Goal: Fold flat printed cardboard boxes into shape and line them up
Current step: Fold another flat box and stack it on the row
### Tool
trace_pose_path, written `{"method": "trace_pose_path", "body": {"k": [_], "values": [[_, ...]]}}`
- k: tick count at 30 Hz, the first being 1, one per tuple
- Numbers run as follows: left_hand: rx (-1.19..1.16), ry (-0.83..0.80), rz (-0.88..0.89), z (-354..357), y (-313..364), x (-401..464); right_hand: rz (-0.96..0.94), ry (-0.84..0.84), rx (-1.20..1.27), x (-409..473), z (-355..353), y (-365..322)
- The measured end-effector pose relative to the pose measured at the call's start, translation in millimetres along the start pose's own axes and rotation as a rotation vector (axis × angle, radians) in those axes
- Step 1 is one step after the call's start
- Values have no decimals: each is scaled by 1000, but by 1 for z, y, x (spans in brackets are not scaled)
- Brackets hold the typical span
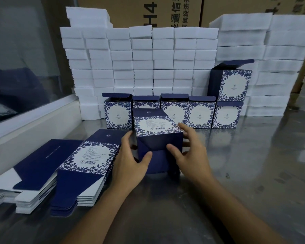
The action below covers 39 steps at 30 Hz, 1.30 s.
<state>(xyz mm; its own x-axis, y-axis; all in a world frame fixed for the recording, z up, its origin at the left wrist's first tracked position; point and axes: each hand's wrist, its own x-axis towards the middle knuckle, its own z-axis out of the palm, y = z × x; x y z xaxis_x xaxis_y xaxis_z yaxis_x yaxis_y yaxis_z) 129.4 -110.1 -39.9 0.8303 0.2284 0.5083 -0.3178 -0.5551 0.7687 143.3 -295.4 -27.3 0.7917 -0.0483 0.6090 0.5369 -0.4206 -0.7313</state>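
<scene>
Both hands are on one half-built box (pixel 158 138) in the middle of the table (pixel 253 164), lying on its side with the barcode panel facing up and the navy bottom flaps facing the camera. The left hand (pixel 130 161) is wrapped round the box's left edge, thumb pressed on the bottom flap and the fingers (pixel 128 138) curled along the left side. The right hand (pixel 190 152) has it from the other side, thumb on the flap too, fingers spread along the right wall and top corner. So both are closed around the box, a fairly wide grip, nothing else in them.

Just past the fingertips there's a row of finished boxes (pixel 169 113) standing upright with their navy lids open, floral fronts toward the camera. At the right end of that row, one more box (pixel 231 81) is stacked on top of another.

Left of the left hand, nearly touching the wrist, sits a stack of flat blanks (pixel 84 166), with a second stack (pixel 33 166) further left beside it.

Behind everything, well beyond the fingers, a wall of white foam blocks (pixel 143 59), and brown cartons (pixel 157 11) with printed characters behind that.
</scene>
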Motion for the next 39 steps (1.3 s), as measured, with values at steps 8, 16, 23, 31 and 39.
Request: {"method": "trace_pose_path", "body": {"k": [8, 16, 23, 31, 39], "values": [[92, 35, 73, 2, 0, -2, 17, -6, -80, -3, 3, 3], [135, 102, 95, 1, 4, -2, -7, 36, -97, -4, 4, 0], [-23, 17, 34, 0, 5, 0, 74, 2, 186, -4, 6, -7], [-326, 48, -79, -6, 13, 4, 266, 34, 460, 5, 6, -9], [-501, 49, -255, -7, 20, 6, 315, 24, 427, 5, 8, -3]]}}
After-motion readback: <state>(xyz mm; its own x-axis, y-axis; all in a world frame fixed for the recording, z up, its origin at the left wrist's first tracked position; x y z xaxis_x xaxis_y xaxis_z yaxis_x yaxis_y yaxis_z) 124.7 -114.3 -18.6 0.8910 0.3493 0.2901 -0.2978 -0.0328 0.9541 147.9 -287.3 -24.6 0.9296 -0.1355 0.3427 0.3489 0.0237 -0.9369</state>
